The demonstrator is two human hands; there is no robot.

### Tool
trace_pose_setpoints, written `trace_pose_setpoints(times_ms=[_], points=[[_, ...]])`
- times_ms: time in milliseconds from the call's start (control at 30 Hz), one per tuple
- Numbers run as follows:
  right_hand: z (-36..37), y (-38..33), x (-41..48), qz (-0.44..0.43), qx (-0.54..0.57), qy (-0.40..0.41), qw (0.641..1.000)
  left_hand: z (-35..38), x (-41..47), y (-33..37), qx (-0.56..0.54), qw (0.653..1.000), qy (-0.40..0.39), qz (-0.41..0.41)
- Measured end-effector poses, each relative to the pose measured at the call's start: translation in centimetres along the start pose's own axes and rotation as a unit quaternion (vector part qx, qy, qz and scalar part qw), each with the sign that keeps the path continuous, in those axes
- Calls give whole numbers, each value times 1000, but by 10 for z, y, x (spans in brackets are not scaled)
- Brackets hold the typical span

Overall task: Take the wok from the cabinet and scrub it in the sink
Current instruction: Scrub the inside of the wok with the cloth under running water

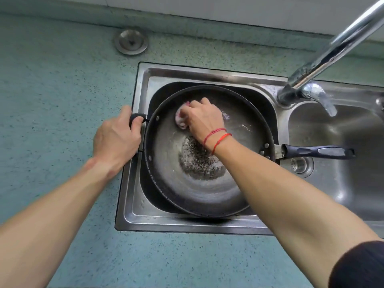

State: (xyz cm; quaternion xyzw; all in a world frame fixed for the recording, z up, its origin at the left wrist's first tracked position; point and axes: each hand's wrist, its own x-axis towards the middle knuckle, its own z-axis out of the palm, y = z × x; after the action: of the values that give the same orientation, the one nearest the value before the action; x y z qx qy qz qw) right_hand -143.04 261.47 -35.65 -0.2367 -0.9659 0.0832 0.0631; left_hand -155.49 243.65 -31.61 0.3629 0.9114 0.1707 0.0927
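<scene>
Over the sink [207, 76], left hand [116, 140] grips wok handle [136, 117], right hand [204, 119] clutches pink scrubber [180, 121].

Tight basin, open counter [52, 100] to your left
The wok [207, 183] nearly fills the left basin [133, 204]; its long handle [318, 151] crosses the right basin [353, 183], and the faucet [336, 44] overhangs far right.

- There was one wok [207, 188], with two handles: one long handle [318, 151] and one short loop handle [136, 117].
- Two hands were in view: a left hand [116, 140] and a right hand [204, 117].
- There was one pink scrubbing pad [180, 121].
- The one sink [207, 74] had two basins: a left basin [149, 194] and a right basin [353, 173].
- There was one faucet [332, 50].
- Two round metal drain pieces showed: one strainer [131, 41] and one drain [300, 164].
- Two red string bracelets [216, 136] were visible.
</scene>
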Motion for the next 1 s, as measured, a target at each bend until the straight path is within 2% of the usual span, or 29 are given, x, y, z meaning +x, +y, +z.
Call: trace_pose_setpoints(times_ms=[100, 300, 400, 533, 667, 767, 867, 1000], points=[[-5, 30, -8, 15, -63, -6, 998, -1, 0, 1, -5, 1000, 0, -2], [-26, 63, -42, 98, -124, -133, 978, -5, -2, 5, -11, 1000, -13, -20], [-39, 64, -69, 96, -151, -208, 962, -7, -3, 7, -13, 1000, -16, -20], [-48, 45, -96, 79, -116, -280, 950, -8, -3, 8, -17, 999, -18, -31], [-55, 19, -116, 48, -23, -338, 940, -8, -2, 6, -9, 1000, -18, -22], [-45, -11, -123, 38, 59, -336, 939, -6, -1, 4, -3, 1000, -14, -18], [-30, -36, -112, 29, 123, -299, 946, -3, 0, 0, 3, 1000, -12, -5], [-20, -47, -80, 27, 147, -259, 954, -1, 1, -2, -1, 1000, -8, 6]])
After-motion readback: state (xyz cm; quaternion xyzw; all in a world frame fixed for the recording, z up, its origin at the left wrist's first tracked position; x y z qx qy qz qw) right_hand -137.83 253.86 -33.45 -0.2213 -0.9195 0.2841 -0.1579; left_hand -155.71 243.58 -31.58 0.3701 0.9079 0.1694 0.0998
